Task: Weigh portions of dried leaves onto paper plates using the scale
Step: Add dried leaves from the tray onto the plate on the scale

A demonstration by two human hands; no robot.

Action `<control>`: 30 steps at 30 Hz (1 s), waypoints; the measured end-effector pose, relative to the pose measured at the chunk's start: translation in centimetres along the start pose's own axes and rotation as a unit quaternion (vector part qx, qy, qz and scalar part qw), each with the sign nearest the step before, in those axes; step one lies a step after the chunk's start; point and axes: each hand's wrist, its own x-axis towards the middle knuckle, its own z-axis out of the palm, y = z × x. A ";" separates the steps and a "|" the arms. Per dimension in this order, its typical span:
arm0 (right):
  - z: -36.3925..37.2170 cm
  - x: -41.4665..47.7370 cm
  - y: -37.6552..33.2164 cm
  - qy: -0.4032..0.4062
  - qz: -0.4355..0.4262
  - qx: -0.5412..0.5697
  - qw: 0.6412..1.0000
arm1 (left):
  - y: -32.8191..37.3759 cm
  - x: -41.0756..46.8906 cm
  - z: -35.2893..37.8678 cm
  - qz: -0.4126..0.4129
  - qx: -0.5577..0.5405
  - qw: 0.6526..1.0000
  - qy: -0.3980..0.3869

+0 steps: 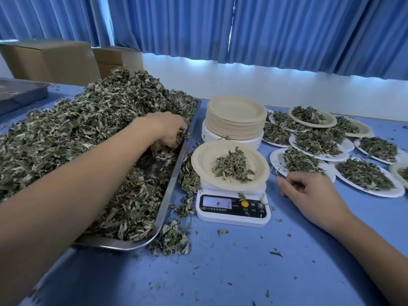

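topping-up step: the left hand (170,131) digs into the leaves (88,133) in the tray (176,173), fingers curled round a bunch. the right hand (309,191) rests loosely curled and empty beside the scale (233,208). the plate (203,160) sits on the scale, holding a small pile. next probably calls for a light sprinkle. the plate is round, with no long axis; the scale's display faces the person.

Dried leaves (72,133): grey-green, heaped high across the left of the frame. Scale (233,209): white, flat, lower centre, display facing the viewer. One beige paper plate (203,161) sits on it, holding a small leaf portion (234,167). Empty plates (236,115) stacked just behind; filled plates (366,174) overlap at right
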 end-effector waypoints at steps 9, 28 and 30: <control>-0.2 0.0 -0.2 0.002 0.003 -0.005 1.000 | -1.2 -4.7 -2.6 0.013 -0.063 0.997 -0.031; -0.3 0.0 -0.2 -0.003 -0.010 0.014 1.000 | 0.2 -7.0 -5.3 0.117 -0.145 0.978 0.090; -0.4 0.0 -0.2 -0.003 -0.011 0.014 1.000 | 1.2 -7.2 -5.1 0.143 -0.178 0.968 0.101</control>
